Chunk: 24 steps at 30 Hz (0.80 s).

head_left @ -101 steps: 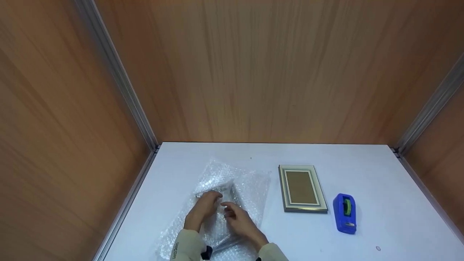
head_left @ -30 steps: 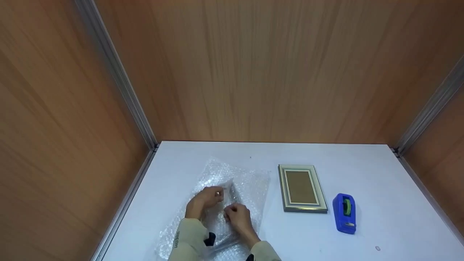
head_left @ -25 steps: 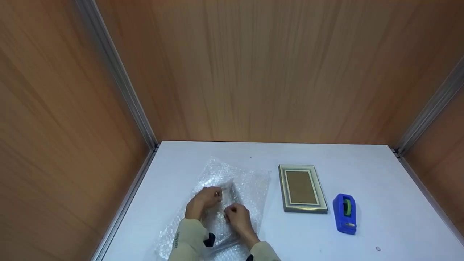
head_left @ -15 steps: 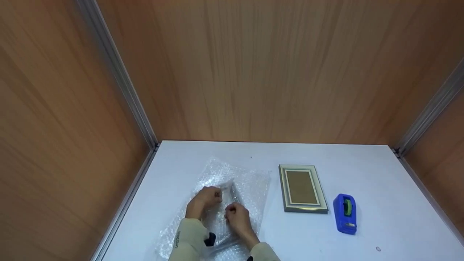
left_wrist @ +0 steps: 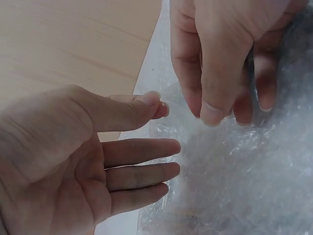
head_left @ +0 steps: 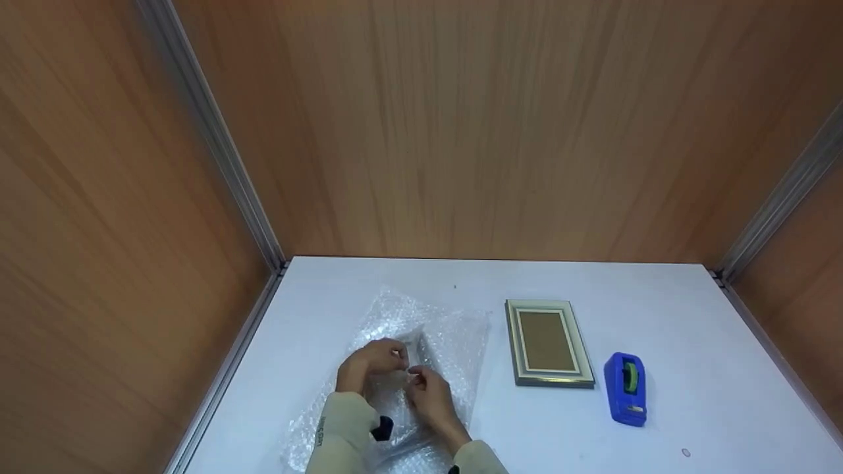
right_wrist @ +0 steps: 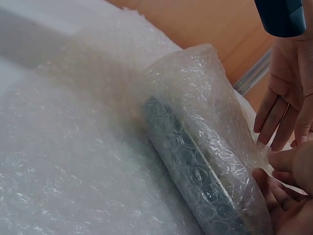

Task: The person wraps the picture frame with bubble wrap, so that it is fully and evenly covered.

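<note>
Bubble wrap (head_left: 454, 329) lies spread on the table, folded over a flat rectangular thing. In the right wrist view its dark edge (right_wrist: 188, 161) with a pale gold line shows through the wrap; it resembles a picture frame. Over the fold, my left hand (head_left: 375, 359) pinches a bit of clear film between thumb and forefinger. Its other fingers stretch out straight in the left wrist view. Close beside it, my right hand (head_left: 431, 398) holds clear film with thumb and fingertips together. Whether this film is tape or the wrap's edge, I cannot tell.
Right of the wrap lies a picture frame (head_left: 550, 343) with a brown centre. Further right stands a blue tape dispenser (head_left: 625, 390) with a green roll. Wooden panels (head_left: 494, 131) enclose the white table (head_left: 691, 316) at the back and sides.
From loosely spread fingers 3.4 s ago, both hands have come to pinch. In the last half second my right fingertips have moved up, closer to the left hand's. Frame and dispenser stay put.
</note>
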Available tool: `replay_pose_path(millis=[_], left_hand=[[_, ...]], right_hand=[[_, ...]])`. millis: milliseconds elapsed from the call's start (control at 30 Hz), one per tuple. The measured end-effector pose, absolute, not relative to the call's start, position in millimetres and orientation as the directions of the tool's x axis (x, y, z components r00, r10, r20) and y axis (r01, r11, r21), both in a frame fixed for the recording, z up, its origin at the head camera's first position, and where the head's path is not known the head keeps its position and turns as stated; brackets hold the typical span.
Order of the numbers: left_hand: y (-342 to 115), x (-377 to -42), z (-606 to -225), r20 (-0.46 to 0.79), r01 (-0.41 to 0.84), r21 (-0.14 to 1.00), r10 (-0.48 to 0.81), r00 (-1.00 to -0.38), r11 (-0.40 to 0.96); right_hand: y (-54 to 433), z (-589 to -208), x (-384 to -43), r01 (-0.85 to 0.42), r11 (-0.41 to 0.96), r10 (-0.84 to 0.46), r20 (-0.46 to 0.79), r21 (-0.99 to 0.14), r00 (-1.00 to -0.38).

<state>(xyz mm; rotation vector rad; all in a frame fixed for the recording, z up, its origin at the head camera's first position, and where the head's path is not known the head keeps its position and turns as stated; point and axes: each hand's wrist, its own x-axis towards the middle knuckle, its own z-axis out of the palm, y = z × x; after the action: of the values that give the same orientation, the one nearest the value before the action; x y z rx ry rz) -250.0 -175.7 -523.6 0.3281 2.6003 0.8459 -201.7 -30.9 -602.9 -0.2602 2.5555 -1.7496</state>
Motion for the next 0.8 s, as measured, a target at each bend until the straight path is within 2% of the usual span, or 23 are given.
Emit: replay_pose_path(millis=[200, 467, 800], left_hand=[[-175.7, -250.4, -522.6, -0.302, 0.088, 0.615, 0.337, -0.892, 0.784], [-179.4, -251.4, -525.3, -0.297, 0.071, 0.599, 0.304, -0.905, 0.798], [-180.9, -252.6, -527.9, -0.265, 0.097, 0.586, 0.303, -0.915, 0.804]], right_hand=[[-29.6, -602.2, -202.9, -0.170, 0.366, -0.179, 0.110, -0.915, -0.978], [-29.2, -600.6, -201.9, -0.017, 0.318, -0.157, -0.035, -0.948, -0.987], [-29.2, -601.2, -203.0, -0.061, 0.328, -0.151, 0.011, -0.943, -0.988]])
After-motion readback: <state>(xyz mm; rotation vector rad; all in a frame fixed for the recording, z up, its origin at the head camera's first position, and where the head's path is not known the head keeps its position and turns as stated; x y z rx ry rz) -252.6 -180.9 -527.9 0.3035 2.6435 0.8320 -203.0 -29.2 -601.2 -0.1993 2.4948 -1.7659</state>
